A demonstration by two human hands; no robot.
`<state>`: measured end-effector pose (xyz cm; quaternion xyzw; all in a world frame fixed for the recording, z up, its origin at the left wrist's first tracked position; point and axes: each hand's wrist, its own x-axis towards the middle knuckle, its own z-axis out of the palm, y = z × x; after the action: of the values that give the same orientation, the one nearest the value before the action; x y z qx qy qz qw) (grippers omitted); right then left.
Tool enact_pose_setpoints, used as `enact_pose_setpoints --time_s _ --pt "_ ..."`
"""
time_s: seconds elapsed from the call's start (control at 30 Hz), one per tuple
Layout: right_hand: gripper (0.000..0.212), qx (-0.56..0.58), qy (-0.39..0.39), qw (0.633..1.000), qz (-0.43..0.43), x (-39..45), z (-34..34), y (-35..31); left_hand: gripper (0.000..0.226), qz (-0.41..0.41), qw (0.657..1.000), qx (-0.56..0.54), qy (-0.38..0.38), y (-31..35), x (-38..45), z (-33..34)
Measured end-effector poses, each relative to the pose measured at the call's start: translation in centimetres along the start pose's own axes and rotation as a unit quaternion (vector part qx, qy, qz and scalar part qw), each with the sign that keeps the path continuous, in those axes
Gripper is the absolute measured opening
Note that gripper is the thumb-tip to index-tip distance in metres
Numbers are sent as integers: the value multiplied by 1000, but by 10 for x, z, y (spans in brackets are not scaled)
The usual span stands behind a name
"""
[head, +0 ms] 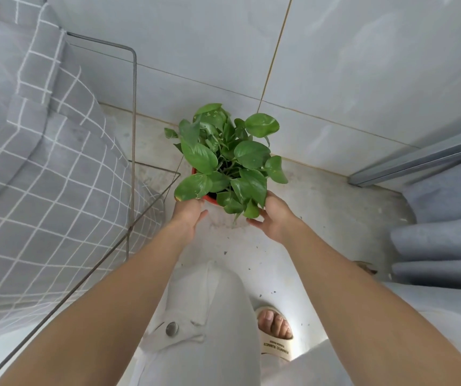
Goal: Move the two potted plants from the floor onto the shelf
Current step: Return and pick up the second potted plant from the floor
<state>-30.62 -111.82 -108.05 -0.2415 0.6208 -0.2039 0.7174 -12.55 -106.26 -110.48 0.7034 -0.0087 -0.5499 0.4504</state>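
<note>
Pothos plant (225, 160) in its red pot (211, 196) sits by the wall on the floor (321, 207) — left hand (187, 215) and right hand (274, 215) cup its sides, fingers hidden under leaves; grabbing foliage — not pot — could drop it.

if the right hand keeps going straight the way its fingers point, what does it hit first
Most likely the plant's lower leaves, then the red pot they hide. The right hand is already at the foliage; actual contact is unclear.
</note>
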Motion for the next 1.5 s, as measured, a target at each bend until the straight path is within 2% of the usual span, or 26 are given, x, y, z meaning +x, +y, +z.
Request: enact_pose_setpoints --time_s 0.07,0.2,0.3,0.4,0.53,0.6,0.73,0.83,0.93,1.03,1.1,1.23,1.37,1.43,1.5 --pt "29 16 -9 1000 0 0 3 -2 43 8 1000 3 -5 1 4 -1" --pt "32 55 -15 998 -3 6 11 -6 32 -2 999 -13 -47 7 13 -10" --pt "32 80 -15 997 -2 13 14 -10 38 20 994 -16 -106 14 19 -15" --pt "32 102 -13 995 7 16 16 -13 41 22 992 -32 -121 16 19 -14" --pt "33 121 -15 992 19 13 18 -15 26 22 989 -49 -139 15 12 -11" --pt "34 131 -20 991 20 10 19 -18 23 25 989 -49 -139 15 9 -11" --pt "32 155 -7 988 24 1 17 -17 36 22 992 -10 -124 15 1 -10" --pt "34 170 -8 985 14 -10 18 -20 22 12 994 -8 -107 14 -5 -14" --pt "32 190 -1 982 -7 -27 21 -29 37 15 994 -34 -103 21 -14 -19" --pt "43 193 11 981 -34 -51 24 -42 55 50 987 -49 -146 34 -31 -21" --pt "48 203 17 978 -45 -70 25 -53 49 86 979 -48 -180 49 -50 -20" --pt "24 266 1 962 -59 -102 23 -77 53 141 967 -36 -210 81 -89 -15" --pt "26 296 -32 947 -120 -150 22 -109 52 199 951 -21 -236 104 -120 -8" --pt "33 287 -43 944 -159 -178 15 -120 60 235 940 -24 -246 110 -136 0" --pt "51 276 -62 941 -187 -202 11 -128 51 247 936 -64 -243 114 -152 5"
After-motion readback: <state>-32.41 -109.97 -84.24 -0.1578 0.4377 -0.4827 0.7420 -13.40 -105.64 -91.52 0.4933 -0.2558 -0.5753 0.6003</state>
